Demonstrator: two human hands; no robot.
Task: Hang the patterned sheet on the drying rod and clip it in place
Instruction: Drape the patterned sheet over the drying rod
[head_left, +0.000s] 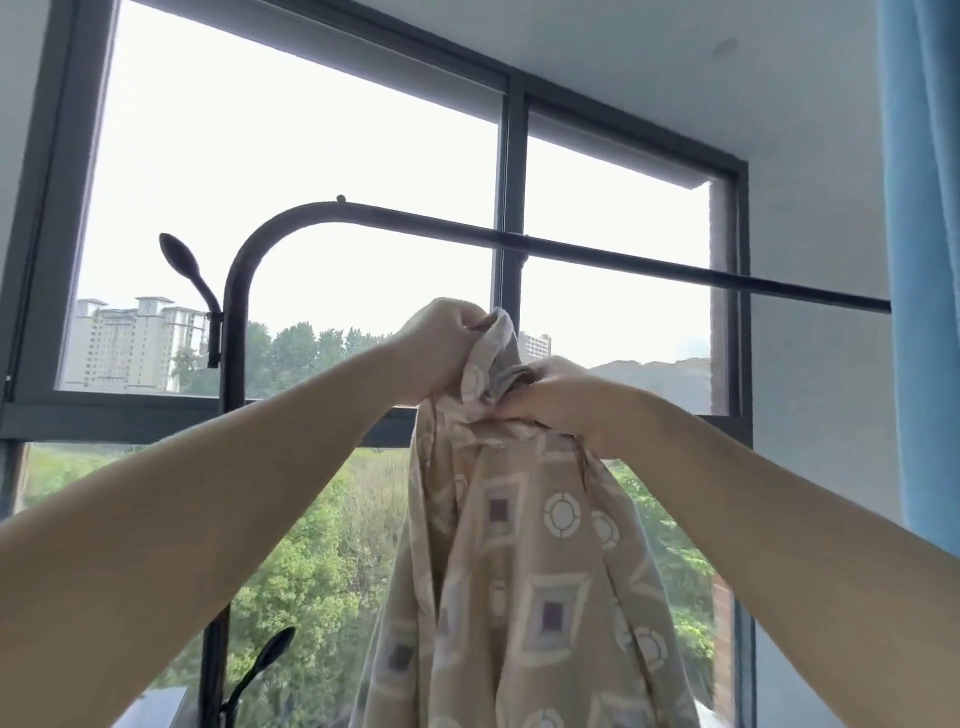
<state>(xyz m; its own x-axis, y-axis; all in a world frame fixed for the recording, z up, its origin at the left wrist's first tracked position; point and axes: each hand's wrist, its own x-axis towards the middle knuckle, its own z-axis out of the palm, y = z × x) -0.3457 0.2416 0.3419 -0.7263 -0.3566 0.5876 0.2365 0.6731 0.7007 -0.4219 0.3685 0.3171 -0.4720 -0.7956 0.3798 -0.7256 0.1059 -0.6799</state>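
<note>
A beige sheet (524, 561) with white circles and purple-centred squares hangs bunched from both my hands, down past the bottom of the view. My left hand (441, 345) grips the top of the bunch, and my right hand (558, 397) grips it just beside and slightly lower. The black drying rod (623, 254) runs from a curved upright at the left across to the right, a little above and behind my hands. The sheet does not touch the rod. No clip is in view.
The rack's black upright (231, 338) carries hook arms (189, 270) on its left side. A large dark-framed window (511, 171) stands behind the rack. A blue curtain (924, 260) hangs at the right edge.
</note>
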